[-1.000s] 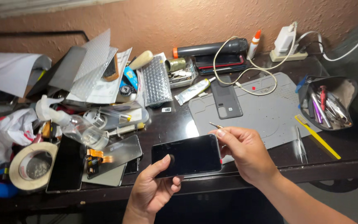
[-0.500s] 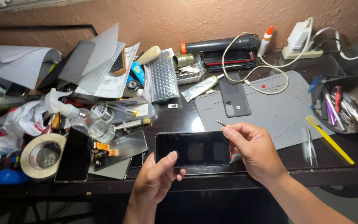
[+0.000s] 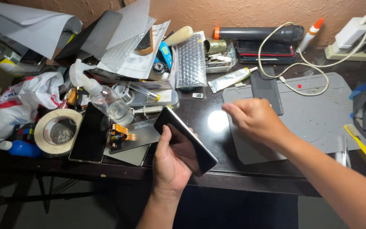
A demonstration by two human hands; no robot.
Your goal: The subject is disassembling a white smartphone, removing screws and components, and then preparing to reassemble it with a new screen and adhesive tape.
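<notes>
1. A dark smartphone (image 3: 186, 142) is held above the front edge of a dark worktable (image 3: 208, 176), tilted so its glossy screen faces up toward the viewer and catches the light, probably for inspection.
2. The left hand (image 3: 170, 163) cradles the phone from below, the thumb along its left edge and the fingers wrapped round the back; the grip is closed on the phone.
3. The right hand (image 3: 255, 120) hovers apart from the phone, above the near left corner of a grey silicone work mat (image 3: 318, 114). Its fingers are curled loosely; motion blur hides whether they pinch anything small.
4. On the mat's far left lies a second dark phone (image 3: 267, 90), flat, with a white cable (image 3: 293, 80) looping beside it.
5. Just left of the held phone, a detached display panel with an orange flex cable (image 3: 130, 136) rests flat on the table, and a black glass panel (image 3: 90, 133) lies next to it.
6. Further left sit a roll of tape (image 3: 58, 132) and a clear spray bottle (image 3: 102, 95) lying on its side.
7. A white tube of adhesive (image 3: 230, 79) lies near the mat's far edge, and a yellow brush (image 3: 363, 148) lies at the right, both within reach of the right hand.
</notes>
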